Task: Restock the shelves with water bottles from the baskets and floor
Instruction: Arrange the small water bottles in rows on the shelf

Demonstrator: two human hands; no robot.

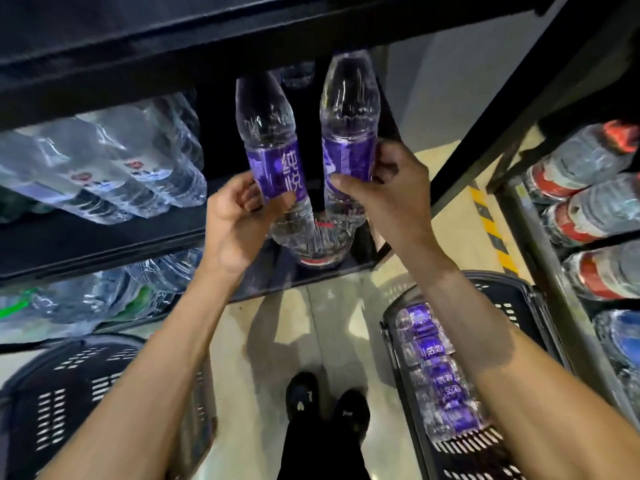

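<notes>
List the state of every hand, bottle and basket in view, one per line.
left hand, gripping the left purple bottle at its label.
right hand, gripping the right purple bottle at its label.
right basket, on the floor, holding a row of purple bottles.
left basket, on the floor.
red-label bottles, stocked on the right rack.

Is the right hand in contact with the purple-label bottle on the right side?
Touching. The head view shows the right hand with its fingers and thumb wrapped round the label of the right purple-label bottle.
</notes>
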